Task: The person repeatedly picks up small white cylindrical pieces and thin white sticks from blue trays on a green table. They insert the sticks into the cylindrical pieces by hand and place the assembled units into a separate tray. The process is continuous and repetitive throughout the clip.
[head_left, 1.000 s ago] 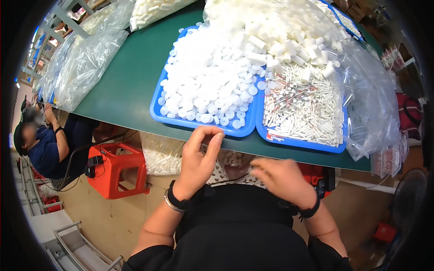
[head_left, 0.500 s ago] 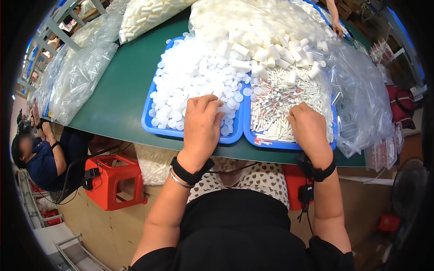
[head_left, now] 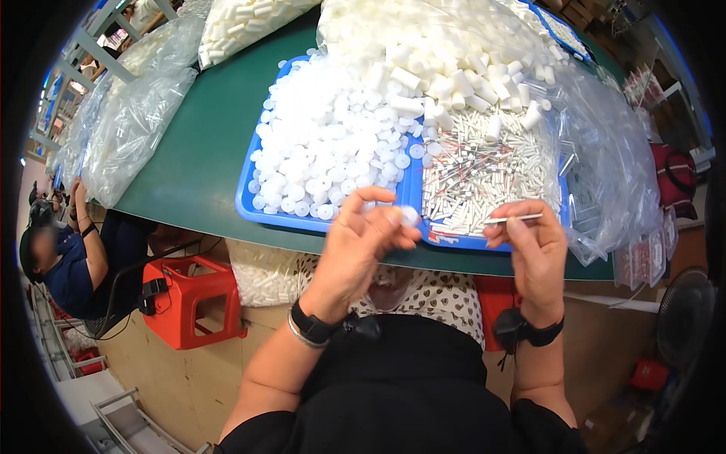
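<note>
My left hand (head_left: 364, 238) is closed in a pinch on a translucent white disc (head_left: 409, 216), blurred by motion, near the front edge of the left blue tray (head_left: 243, 198). That tray is heaped with similar small discs (head_left: 325, 144), each with a hole in its middle. Between thumb and fingers, my right hand (head_left: 534, 242) grips a thin white stick (head_left: 514, 219), held roughly level over the front of the right blue tray (head_left: 473, 244). Many short white sticks (head_left: 461, 216) fill this tray, some with red and dark wire-like ends.
Behind the trays lies a large clear bag spilling white foam cylinders (head_left: 454, 79). Crumpled clear plastic (head_left: 609, 166) borders the right side. More bags (head_left: 136, 136) rest on the green table (head_left: 189, 151) at left. A red stool (head_left: 193, 303) and a seated person (head_left: 72, 261) are beyond.
Both hands have lifted out of the trays toward me and turned. A disc now shows in my left fingers and a white stick in my right. The other person's hand at the far right has left view.
</note>
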Demonstrator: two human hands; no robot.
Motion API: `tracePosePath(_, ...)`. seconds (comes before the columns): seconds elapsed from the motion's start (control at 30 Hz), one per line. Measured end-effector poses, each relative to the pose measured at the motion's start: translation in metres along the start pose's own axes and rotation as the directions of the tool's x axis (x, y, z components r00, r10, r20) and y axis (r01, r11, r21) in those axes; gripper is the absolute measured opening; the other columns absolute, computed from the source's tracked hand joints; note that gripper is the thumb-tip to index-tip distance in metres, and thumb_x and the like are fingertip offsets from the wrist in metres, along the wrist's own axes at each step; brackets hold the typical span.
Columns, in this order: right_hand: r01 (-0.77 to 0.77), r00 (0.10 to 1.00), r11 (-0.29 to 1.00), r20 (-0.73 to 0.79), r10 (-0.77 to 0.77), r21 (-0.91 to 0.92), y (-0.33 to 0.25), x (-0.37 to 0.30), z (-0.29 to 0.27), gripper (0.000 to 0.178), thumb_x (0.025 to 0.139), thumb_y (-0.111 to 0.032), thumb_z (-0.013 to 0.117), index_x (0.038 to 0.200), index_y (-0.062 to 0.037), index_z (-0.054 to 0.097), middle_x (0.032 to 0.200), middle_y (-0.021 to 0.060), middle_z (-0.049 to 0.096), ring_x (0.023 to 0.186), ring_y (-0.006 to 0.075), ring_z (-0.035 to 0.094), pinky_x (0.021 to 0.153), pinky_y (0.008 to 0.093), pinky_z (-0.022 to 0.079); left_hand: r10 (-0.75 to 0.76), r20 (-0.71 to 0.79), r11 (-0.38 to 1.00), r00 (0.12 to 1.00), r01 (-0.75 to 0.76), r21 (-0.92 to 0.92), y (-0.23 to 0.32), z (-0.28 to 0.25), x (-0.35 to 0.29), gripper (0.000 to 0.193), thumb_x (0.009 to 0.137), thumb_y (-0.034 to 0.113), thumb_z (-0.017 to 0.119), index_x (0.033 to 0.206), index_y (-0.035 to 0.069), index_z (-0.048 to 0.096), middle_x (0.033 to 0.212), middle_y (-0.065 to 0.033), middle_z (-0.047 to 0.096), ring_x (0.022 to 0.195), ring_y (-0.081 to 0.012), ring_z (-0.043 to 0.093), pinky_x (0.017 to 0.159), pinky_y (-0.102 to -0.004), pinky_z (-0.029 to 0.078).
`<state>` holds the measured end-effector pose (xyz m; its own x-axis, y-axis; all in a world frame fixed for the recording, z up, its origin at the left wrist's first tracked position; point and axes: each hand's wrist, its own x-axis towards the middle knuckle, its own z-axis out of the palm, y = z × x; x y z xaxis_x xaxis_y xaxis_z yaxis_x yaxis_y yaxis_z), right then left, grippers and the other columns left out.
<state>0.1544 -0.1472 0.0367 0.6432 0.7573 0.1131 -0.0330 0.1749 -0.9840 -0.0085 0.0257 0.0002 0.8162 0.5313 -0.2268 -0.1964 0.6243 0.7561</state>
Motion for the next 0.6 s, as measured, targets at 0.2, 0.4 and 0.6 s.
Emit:
tracePosePath(0.2, -0.125, 0.992, 0.962, 0.013, 0.126, 0.242, 0.028, -0.015, 0.016, 0.014, 0.098, -0.007, 0.055, 0.107, 0.0028, 0.055, 0.107, 0.0176, 0.064, 0.09, 0.0209, 0.068, 0.075, 0.0302, 0.057, -0.244, 0.213, 0.844, 0.946, 0.315, -0.435, -0.033, 0.0, -0.014, 0.026, 0.1, 0.018, 0.056, 0.122, 0.002, 0.055, 0.108, -0.0087, 0.065, 0.092, -0.0117, 0.063, 0.082, -0.0236, 0.054)
tracePosePath(0.4, -0.118, 0.993, 0.982, -0.012, 0.121, 0.147, 0.032, -0.016, 0.018, 0.014, 0.098, -0.008, 0.055, 0.108, 0.0025, 0.055, 0.106, 0.0168, 0.065, 0.09, 0.02, 0.068, 0.076, 0.0297, 0.056, -0.285, 0.24, 0.792, 0.928, 0.369, -0.486, -0.043, 0.003, -0.017, 0.03, 0.101, 0.029, 0.054, 0.119, 0.004, 0.056, 0.102, -0.0046, 0.063, 0.09, -0.0106, 0.061, 0.081, -0.0234, 0.052)
tracePosePath(0.6, -0.13, 0.991, 0.984, -0.008, 0.132, 0.122, 0.036, -0.019, 0.018, 0.013, 0.098, -0.007, 0.055, 0.107, 0.0023, 0.056, 0.107, 0.0166, 0.065, 0.09, 0.02, 0.068, 0.077, 0.0296, 0.056, -0.288, 0.223, 0.749, 0.931, 0.364, -0.553, -0.048, 0.006, -0.017, 0.023, 0.103, 0.029, 0.05, 0.11, 0.008, 0.056, 0.099, -0.0041, 0.062, 0.084, -0.0111, 0.057, 0.075, -0.0233, 0.048)
